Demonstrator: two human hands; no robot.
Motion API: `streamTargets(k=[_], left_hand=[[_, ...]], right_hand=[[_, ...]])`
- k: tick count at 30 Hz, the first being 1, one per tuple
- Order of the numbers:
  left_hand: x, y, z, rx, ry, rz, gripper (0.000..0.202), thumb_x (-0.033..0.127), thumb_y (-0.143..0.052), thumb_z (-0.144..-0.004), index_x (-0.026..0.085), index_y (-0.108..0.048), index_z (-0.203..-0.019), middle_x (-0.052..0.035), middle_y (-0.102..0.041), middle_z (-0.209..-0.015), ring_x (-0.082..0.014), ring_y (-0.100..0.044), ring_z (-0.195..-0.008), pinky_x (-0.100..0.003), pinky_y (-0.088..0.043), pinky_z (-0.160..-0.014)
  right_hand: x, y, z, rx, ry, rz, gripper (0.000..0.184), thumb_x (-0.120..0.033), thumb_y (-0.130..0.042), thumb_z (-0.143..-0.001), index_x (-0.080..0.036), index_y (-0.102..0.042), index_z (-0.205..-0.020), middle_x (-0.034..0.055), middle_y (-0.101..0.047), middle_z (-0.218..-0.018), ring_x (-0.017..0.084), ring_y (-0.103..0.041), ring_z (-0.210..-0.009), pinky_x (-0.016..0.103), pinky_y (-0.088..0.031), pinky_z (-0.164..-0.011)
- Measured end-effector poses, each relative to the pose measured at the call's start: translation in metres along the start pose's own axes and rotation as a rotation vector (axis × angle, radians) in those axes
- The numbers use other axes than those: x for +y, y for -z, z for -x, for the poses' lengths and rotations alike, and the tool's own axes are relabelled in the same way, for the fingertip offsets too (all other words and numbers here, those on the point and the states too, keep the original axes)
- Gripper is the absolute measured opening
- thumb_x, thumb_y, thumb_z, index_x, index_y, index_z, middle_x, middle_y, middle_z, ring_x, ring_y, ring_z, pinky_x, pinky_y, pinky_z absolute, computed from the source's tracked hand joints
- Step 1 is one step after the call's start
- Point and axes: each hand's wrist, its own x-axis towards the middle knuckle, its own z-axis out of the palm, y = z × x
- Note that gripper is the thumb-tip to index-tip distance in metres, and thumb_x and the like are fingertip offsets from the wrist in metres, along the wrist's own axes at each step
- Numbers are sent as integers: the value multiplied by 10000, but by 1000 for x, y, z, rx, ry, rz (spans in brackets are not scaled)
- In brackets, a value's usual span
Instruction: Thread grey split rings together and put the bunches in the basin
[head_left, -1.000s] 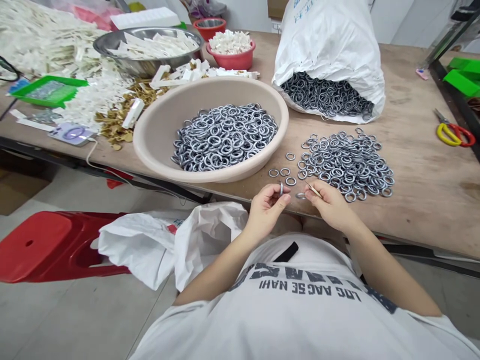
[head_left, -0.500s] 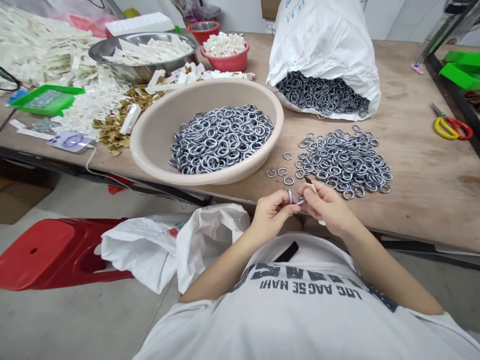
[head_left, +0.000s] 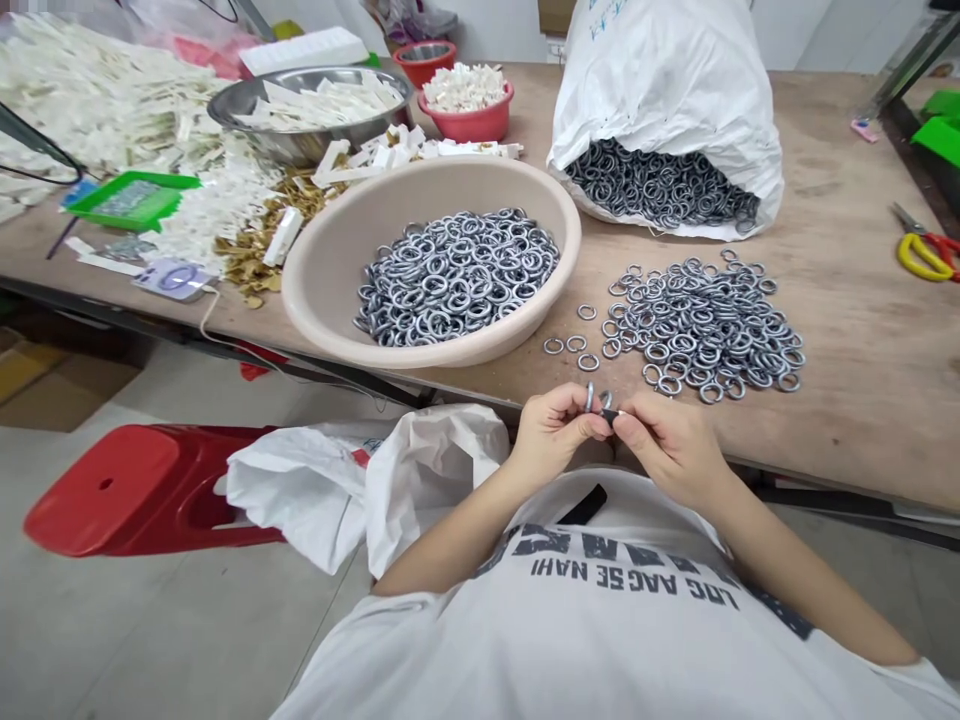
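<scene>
My left hand (head_left: 553,428) pinches a grey metal ring (head_left: 590,396) standing upright between thumb and forefinger. A second ring (head_left: 606,399) shows just beside it, between the two hands. In my right hand (head_left: 673,445) is a slim tool with a dark flat tip (head_left: 610,414); the tip touches at the left thumb and the second ring. The tool's pale handle is mostly hidden by the fingers. Both hands are close together at the table's front edge. Just beyond them lie a pile of metal rings (head_left: 709,325) and several loose rings (head_left: 588,362).
A beige basin (head_left: 319,290) of rings stands left of the pile. Behind it, a white sack (head_left: 667,90) spills rings. Scissors (head_left: 924,258) lie at right. White strips, a steel bowl (head_left: 300,145) and a green tray (head_left: 176,183) crowd the left. A red stool (head_left: 105,485) stands below.
The dark tool tip has swung down from pointing up and away to meet the rings at my left fingers. The whole view has shifted slightly rightward in the picture.
</scene>
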Motion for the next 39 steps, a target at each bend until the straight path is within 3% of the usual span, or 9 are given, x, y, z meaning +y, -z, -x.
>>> streamTargets(k=[12, 17, 19, 22, 25, 27, 30, 34, 39], left_hand=[[-3, 7, 2, 9, -121, -198, 233, 393, -780, -797, 171, -712, -783, -13, -712, -727, -128, -626, -667, -242, -490, -675], [6, 8, 8, -107, -167, -158, 183, 349, -759, -827, 171, -728, -793, -48, -740, -756, -150, -665, -692, -269, -519, -702], [8, 12, 8, -43, -135, -89, 184, 354, -749, -837, 172, -723, -818, -52, -741, -769, -149, -671, -695, -273, -534, -714], [6, 23, 4, 189, -49, 58, 194, 375, -705, -873, 182, -704, -889, -36, -729, -787, -130, -662, -685, -256, -547, -692], [3, 34, -1, 311, -24, 109, 224, 394, -684, -886, 181, -719, -944, -38, -715, -830, -124, -653, -728, -239, -542, -691], [1, 37, -3, 339, -11, 83, 249, 406, -679, -888, 174, -733, -959, -39, -702, -852, -110, -630, -727, -225, -525, -697], [1, 33, -4, 298, 51, 37, 265, 408, -712, -863, 174, -735, -986, -24, -679, -872, -86, -592, -714, -204, -497, -704], [1, 18, -5, 82, 133, 67, 302, 418, -746, -830, 164, -714, -990, -20, -663, -837, -82, -572, -679, -193, -491, -650], [0, 9, -6, -88, 264, 225, 285, 421, -719, -856, 174, -636, -972, -8, -677, -702, -106, -627, -592, -215, -542, -582]], right_hand=[[-1, 0, -1, -39, -5, 35, 370, -397, -465, -1018, -198, -517, -710, -29, -479, -634, 111, -439, -595, 270, -260, -589], [15, -2, -23, 8, -205, 204, 431, -487, -389, -1029, -208, -596, -774, -3, -586, -663, 145, -526, -628, 275, -286, -603], [19, -7, -40, 25, -254, 370, 413, -513, -389, -1022, -215, -634, -874, 23, -652, -759, 174, -578, -687, 286, -290, -607], [22, -20, -65, -59, -196, 601, 318, -498, -520, -970, -232, -641, -1096, 70, -692, -1043, 218, -640, -811, 297, -296, -602], [26, -30, -80, -124, -185, 723, 262, -406, -588, -941, -216, -651, -1109, 100, -661, -1147, 233, -650, -815, 303, -299, -584], [28, -28, -81, -111, -171, 671, 201, -348, -564, -956, -207, -662, -1061, 100, -656, -1125, 227, -644, -823, 302, -323, -599], [25, -12, -71, -97, -76, 372, 149, -322, -574, -959, -205, -663, -935, 56, -659, -965, 190, -617, -823, 284, -375, -665], [14, 9, -50, -121, 5, 1, 116, -297, -662, -908, -199, -688, -851, 7, -660, -822, 143, -584, -768, 257, -392, -691], [12, 6, -34, -48, -117, -300, 157, -354, -691, -888, -207, -739, -914, 2, -705, -820, 137, -599, -742, 267, -436, -704]])
